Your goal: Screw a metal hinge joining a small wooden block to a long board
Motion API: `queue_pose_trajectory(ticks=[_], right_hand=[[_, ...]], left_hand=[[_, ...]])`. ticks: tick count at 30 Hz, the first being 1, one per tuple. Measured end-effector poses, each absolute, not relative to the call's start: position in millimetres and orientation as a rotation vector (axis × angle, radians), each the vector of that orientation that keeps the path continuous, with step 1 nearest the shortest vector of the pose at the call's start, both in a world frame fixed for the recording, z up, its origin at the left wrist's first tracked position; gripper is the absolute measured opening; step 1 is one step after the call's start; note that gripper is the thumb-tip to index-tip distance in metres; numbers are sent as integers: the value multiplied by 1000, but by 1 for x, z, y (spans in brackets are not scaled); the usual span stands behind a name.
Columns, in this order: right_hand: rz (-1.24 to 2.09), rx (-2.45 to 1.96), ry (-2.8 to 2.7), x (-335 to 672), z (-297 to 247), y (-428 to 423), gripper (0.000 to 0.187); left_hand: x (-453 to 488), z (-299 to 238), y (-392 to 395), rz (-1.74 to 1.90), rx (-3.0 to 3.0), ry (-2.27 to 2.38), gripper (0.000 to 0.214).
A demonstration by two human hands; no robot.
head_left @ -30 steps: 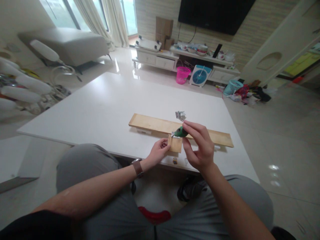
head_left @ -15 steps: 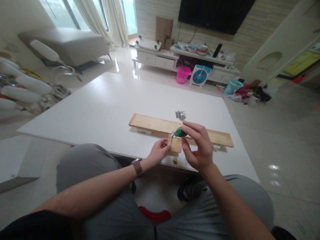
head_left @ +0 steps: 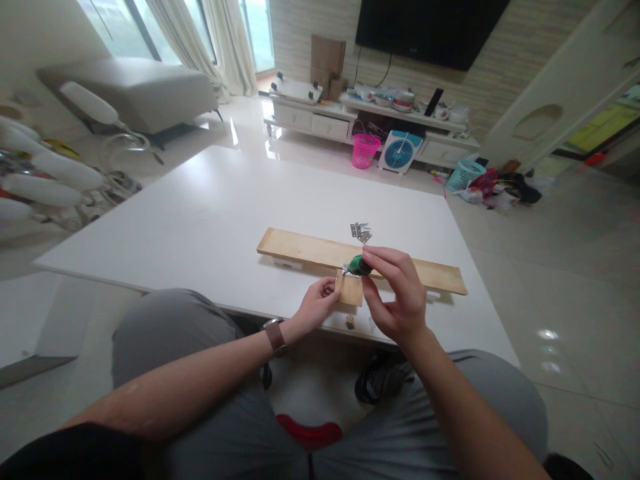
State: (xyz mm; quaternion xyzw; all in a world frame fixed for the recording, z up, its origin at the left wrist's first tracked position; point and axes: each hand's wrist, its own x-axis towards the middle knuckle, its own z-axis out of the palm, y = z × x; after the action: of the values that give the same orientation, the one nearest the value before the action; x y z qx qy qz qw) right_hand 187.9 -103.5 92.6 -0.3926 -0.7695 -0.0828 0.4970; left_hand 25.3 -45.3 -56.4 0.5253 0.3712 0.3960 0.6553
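A long wooden plank (head_left: 300,248) lies across the white table (head_left: 210,220). In front of it sits a small wooden block (head_left: 351,291), with a small metal hinge at the joint between the two. My left hand (head_left: 316,308) pinches the block's left edge and holds it against the plank. My right hand (head_left: 396,293) grips a green-handled screwdriver (head_left: 357,265) whose tip points down at the hinge.
Several loose metal hinges (head_left: 361,231) lie just behind the plank. My knees are under the table's near edge. Beyond the table are a TV cabinet (head_left: 320,120), a pink basket (head_left: 365,149), a small fan (head_left: 399,152) and a grey sofa (head_left: 135,90).
My right hand's fingers have shifted slightly left around the screwdriver handle. The left hand, block and plank have stayed where they were.
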Motion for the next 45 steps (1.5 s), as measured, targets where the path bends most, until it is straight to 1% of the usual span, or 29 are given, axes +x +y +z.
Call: queue_pose_trajectory(ticks=[3, 7, 9, 16, 24, 33, 39, 45], right_hand=[[-218, -942, -1866, 188, 92, -102, 61], [-284, -976, -1828, 189, 87, -102, 50], [-278, -986, -1828, 190, 87, -102, 49], [-201, -934, -1874, 189, 91, -102, 59], [-305, -990, -1825, 190, 86, -101, 54], [-159, -938, -1907, 190, 91, -103, 69], [-219, -965, -1861, 190, 89, -102, 67], [-257, -989, -1835, 190, 86, -102, 59]], left_hand=[[25, -56, -45, 901, 1187, 843, 38], [25, -55, -46, 904, 1200, 863, 38], [26, -55, -46, 908, 1202, 873, 39], [26, -58, -45, 898, 1174, 838, 44], [26, -55, -45, 904, 1210, 864, 39], [27, -59, -45, 904, 1147, 822, 42], [26, -57, -45, 900, 1165, 839, 40], [26, -54, -46, 895, 1192, 846, 41]])
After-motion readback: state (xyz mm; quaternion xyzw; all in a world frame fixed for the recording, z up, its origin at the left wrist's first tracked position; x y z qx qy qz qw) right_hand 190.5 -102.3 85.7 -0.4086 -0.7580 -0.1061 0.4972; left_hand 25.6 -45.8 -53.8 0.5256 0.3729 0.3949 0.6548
